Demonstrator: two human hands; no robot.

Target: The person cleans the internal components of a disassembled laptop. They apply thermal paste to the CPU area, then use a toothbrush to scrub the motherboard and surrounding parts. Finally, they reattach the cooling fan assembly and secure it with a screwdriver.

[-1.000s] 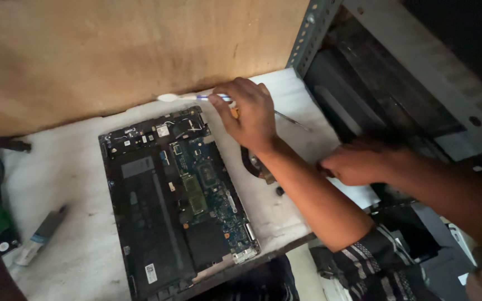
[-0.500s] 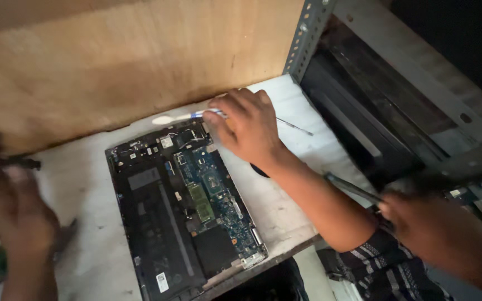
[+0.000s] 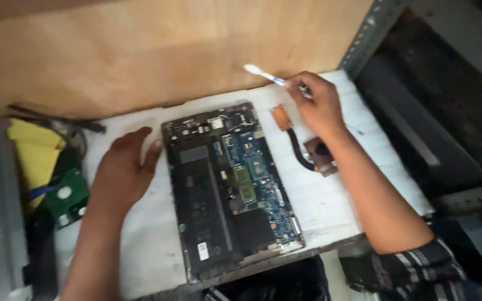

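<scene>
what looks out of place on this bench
A copper heat pipe assembly lies loose on the white bench top, right of the opened laptop, instead of mounted on its board. Nothing looks spilled.

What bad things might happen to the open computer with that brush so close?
1. The right hand holds a small white-tipped brush above the opened laptop; its bare circuit board could get scratched if it is pressed hard.
2. The copper heat pipe lies loose under the right wrist and might get knocked or bent.
3. The laptop's near end reaches the table edge; the left hand beside it could nudge it off.
</scene>
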